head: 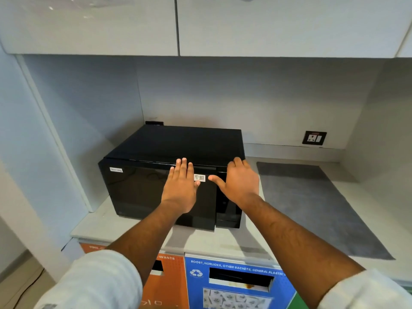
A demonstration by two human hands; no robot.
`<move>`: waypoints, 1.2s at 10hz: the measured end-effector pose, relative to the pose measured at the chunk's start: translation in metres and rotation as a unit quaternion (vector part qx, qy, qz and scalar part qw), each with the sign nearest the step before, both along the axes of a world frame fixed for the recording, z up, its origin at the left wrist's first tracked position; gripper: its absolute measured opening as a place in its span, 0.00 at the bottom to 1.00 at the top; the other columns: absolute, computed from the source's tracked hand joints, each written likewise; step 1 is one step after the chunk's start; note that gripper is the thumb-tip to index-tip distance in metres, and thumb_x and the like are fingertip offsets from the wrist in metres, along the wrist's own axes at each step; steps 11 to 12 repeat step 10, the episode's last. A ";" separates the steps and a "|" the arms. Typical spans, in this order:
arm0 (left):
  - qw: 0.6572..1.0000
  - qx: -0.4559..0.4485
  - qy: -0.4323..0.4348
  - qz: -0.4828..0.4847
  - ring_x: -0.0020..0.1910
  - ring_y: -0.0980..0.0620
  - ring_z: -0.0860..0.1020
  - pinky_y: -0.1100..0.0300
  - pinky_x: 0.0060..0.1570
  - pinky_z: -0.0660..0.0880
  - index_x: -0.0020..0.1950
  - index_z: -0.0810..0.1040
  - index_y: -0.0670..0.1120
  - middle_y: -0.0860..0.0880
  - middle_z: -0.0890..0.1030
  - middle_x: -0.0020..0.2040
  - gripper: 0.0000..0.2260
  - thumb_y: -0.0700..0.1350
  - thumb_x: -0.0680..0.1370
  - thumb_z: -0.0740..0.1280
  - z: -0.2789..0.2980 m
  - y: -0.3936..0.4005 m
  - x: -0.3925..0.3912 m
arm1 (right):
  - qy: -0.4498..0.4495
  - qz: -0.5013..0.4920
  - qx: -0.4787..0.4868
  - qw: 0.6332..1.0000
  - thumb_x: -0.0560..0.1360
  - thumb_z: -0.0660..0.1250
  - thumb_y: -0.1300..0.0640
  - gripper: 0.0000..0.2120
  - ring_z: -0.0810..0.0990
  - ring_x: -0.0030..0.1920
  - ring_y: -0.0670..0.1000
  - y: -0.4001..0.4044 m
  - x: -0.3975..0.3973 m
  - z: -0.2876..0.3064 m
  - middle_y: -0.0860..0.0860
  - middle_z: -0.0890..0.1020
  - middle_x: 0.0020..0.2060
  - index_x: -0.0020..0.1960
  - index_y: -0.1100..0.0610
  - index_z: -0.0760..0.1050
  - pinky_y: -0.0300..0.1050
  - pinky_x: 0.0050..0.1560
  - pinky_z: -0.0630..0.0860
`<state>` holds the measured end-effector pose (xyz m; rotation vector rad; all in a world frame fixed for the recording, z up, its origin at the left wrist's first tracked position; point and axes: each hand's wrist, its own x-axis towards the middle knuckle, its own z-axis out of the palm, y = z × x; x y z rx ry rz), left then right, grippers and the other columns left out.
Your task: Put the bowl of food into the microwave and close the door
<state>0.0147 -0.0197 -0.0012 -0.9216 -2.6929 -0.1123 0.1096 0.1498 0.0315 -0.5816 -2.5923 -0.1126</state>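
Our left hand (181, 188) lay flat and open against the microwave (169, 175) door (142, 192), fingers together near the top edge, holding nothing. Our right hand (239, 182) was spread too, thumb pointing toward a small sticker (199, 177), fingers curled over the top right corner above the control strip; it seemed to steady the box rather than grip anything. The door looked shut or very nearly so, flush along the top, with only its right edge standing slightly proud near the bottom. The bowl was nowhere in view; we judged it was inside, behind the dark glass, though we could not see it.

The risk from here, as we read it, was a door that had not latched: if our palm came away before the catch engaged, it might spring back. A harder shove could slide the microwave back on the counter (223, 241), which is likely why the right hand braced it. Pressing on the control strip could also trigger a button by accident.
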 end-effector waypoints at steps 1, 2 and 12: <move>1.000 0.006 -0.003 -0.014 0.82 0.42 0.43 0.47 0.80 0.44 0.82 0.47 0.44 0.43 0.47 0.83 0.30 0.57 0.84 0.48 0.000 0.001 -0.005 | 0.003 -0.008 0.005 1.000 0.71 0.56 0.22 0.40 0.79 0.61 0.55 0.000 -0.005 0.004 0.54 0.81 0.60 0.59 0.56 0.80 0.50 0.50 0.82; 1.000 0.005 0.001 -0.014 0.82 0.42 0.46 0.46 0.80 0.46 0.82 0.47 0.43 0.42 0.49 0.83 0.31 0.57 0.84 0.48 0.000 0.003 -0.006 | 0.010 -0.021 0.006 1.000 0.71 0.59 0.23 0.38 0.80 0.61 0.55 -0.003 -0.006 0.004 0.53 0.81 0.60 0.58 0.56 0.81 0.50 0.49 0.82; 0.996 0.014 -0.041 -0.074 0.82 0.43 0.46 0.47 0.80 0.46 0.83 0.48 0.48 0.44 0.49 0.84 0.28 0.54 0.85 0.51 0.012 -0.008 -0.021 | -0.044 0.010 -0.076 0.996 0.75 0.62 0.29 0.38 0.72 0.73 0.56 -0.021 0.021 0.003 0.53 0.72 0.74 0.75 0.53 0.67 0.54 0.64 0.77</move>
